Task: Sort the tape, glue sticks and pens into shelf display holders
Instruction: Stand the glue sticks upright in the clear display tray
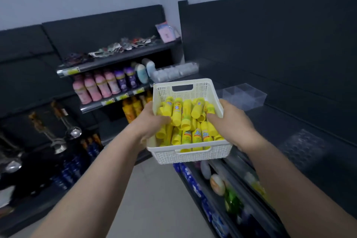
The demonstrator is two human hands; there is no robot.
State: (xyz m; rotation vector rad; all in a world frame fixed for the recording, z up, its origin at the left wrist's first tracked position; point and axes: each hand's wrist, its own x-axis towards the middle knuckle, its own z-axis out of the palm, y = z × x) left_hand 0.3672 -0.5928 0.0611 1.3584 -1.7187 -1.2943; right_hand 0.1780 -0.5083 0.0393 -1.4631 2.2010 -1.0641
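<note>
The yellow glue sticks (186,120) lie heaped at all angles inside the white basket (190,155), which I have in the air above the aisle. My left hand (152,120) grips the basket's left wall, thumb hooked over the rim among the sticks. My right hand (231,121) grips its right wall likewise. Just beyond the basket's far right corner, a clear compartmented holder (244,95) sits on the dark shelf (289,121). I'd carry the basket level and set it down beside that holder, since a tilt would likely spill the loose pile.
</note>
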